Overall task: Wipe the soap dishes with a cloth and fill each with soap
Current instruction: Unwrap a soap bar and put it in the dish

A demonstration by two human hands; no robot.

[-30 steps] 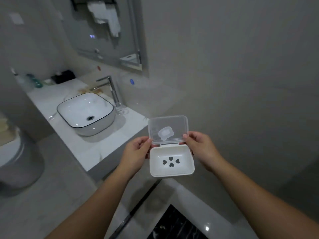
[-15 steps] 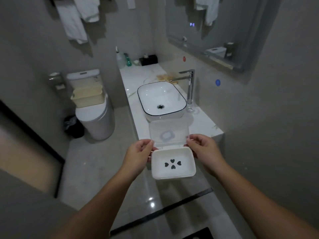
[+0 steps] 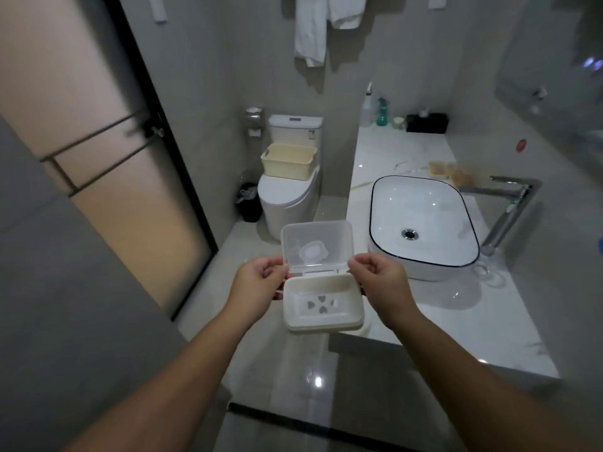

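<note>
We now face the counter [image 3: 456,331], not bare wall. The soap dish [image 3: 323,306] stays mid-air off its near corner, lid [image 3: 316,243] up, empty; left hand [image 3: 257,288] and right hand [image 3: 380,285] pinch its sides. Wiping likely next.

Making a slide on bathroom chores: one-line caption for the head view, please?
Left hand and right hand hold an empty soap dish, clear lid open, near the basin.

no readable text, labels or numbers
</note>
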